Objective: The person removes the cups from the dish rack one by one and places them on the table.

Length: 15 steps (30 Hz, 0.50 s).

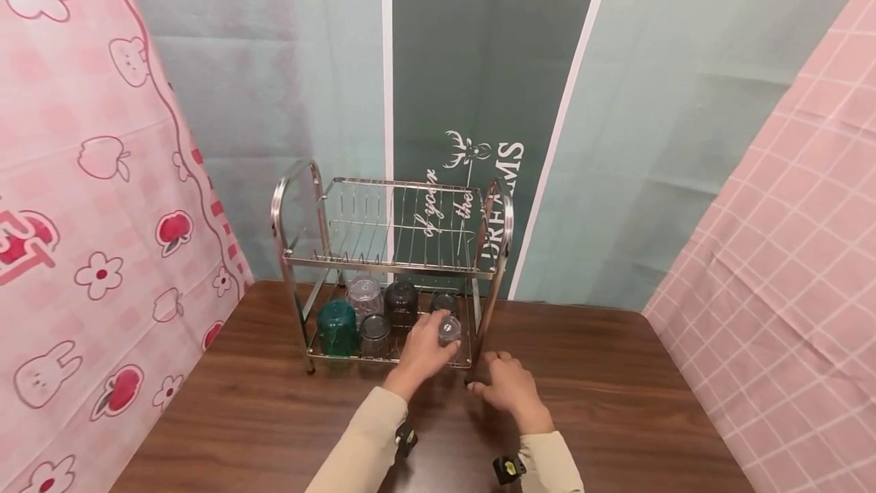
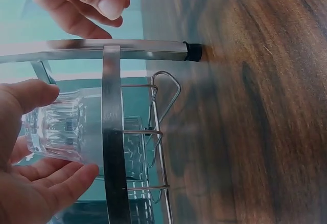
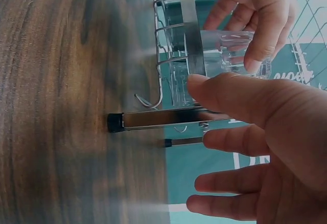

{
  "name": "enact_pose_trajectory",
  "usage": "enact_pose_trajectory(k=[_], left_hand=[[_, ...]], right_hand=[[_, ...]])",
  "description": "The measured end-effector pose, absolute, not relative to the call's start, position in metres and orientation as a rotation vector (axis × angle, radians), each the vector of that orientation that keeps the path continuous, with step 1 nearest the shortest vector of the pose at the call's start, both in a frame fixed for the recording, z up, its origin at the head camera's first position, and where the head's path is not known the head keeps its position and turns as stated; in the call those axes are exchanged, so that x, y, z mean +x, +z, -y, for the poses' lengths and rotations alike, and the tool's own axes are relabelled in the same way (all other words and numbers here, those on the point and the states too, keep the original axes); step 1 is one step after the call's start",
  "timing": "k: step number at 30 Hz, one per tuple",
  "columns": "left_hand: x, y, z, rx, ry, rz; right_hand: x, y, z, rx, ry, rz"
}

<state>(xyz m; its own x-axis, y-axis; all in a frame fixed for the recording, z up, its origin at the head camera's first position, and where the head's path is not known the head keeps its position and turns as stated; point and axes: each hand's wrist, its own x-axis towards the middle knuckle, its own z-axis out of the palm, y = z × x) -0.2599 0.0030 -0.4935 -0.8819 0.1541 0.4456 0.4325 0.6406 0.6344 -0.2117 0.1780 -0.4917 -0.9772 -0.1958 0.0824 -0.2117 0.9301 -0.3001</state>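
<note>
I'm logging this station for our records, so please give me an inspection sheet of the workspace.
Surface: brown wood-grain table.
Job's things: two-tier metal rack; its lower tier holds a green cup, large clear cup, dark cup and two small smoky cups.
Clutter: nothing seen.
Grippers: left hand holds a clear glass; right hand, fingers spread, beside the front right leg.
Cables: nothing seen.
Surroundings: pink flowered cloth left, pink grid cloth right, grey-green lettered cloth behind.

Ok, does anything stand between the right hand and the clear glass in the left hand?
Yes: the rack's front right leg stands between the right hand and the clear glass. The left hand grips that glass, with nothing visible between.
</note>
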Motion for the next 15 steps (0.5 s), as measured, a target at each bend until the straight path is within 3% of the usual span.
enact_pose_trajectory(k=[15], left_hand=[[-0.242, -0.488, -0.003, -0.456, -1.087, 2.408]], right_hand=[[-0.198, -0.493, -0.185, 0.382, 0.476, 2.912]])
